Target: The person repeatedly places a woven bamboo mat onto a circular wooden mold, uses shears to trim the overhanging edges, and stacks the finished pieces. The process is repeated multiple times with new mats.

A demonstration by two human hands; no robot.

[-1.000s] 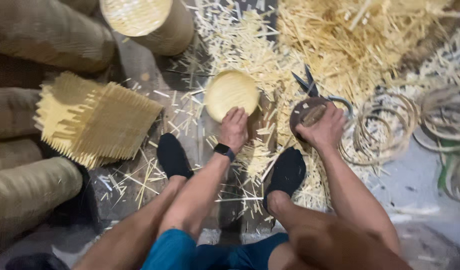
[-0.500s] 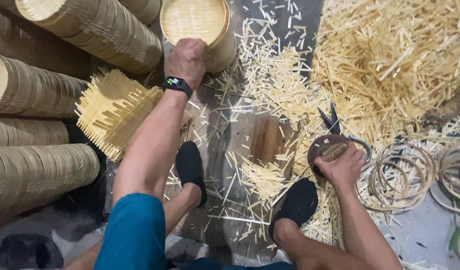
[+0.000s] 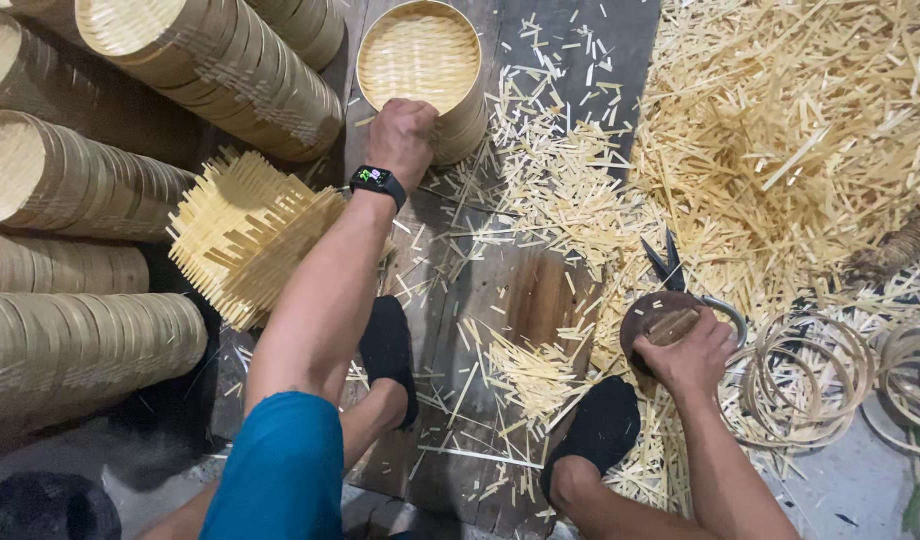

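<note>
The left hand (image 3: pixel 402 135) is stretched far forward, arm nearly straight, fingers curled over the near rim of a round woven bamboo tray (image 3: pixel 420 62) that tops a short stack lying on the plank floor (image 3: pixel 480 290). A dark wristwatch (image 3: pixel 378 182) sits on that wrist, and a blue sleeve (image 3: pixel 280 465) covers the upper arm.

The right hand (image 3: pixel 692 358) stays close to the body, elbow bent, closed around a dark round wooden block (image 3: pixel 660 318) with a pale strip across its face. Just beyond the block lie dark scissors (image 3: pixel 670 268), blades pointing away.

Both feet in black socks (image 3: pixel 390 345) rest on the planks among scattered bamboo offcuts (image 3: pixel 760 150). To the left lies a square mat of bamboo strips (image 3: pixel 245 235), fringed at its edges, beside long rolls of stacked trays (image 3: pixel 80 180). Coiled bamboo hoops (image 3: pixel 810 385) lie to the right of the right hand.
</note>
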